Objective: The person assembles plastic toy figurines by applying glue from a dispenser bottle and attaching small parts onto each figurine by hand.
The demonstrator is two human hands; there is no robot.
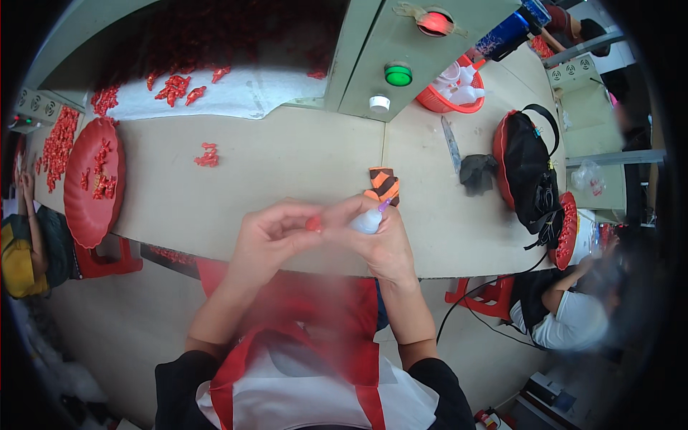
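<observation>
Both my hands are raised over the near part of the table [301, 165]. My left hand [266, 233] pinches a small red piece [313, 223] between thumb and fingers; its exact shape is too blurred to tell. In my right hand [390, 247] lies a whitish squeeze bottle [366, 222] with a thin purple nozzle, tilted up to the right. The right fingertips come close to the red piece, but haze hides whether they touch it. Just beyond the right hand is an orange and brown striped item [385, 184]. Further left, a few red figurines [207, 155] form a small cluster.
At the left stands a red scalloped tray [75, 193] of red pieces. A green machine [401, 43] with buttons rises at the back, red pieces on its white sheet [236, 100]. Rightward are an orange basket [451, 104], knife [451, 143], dark cloth [478, 174] and black bag [529, 168]. People sit either side.
</observation>
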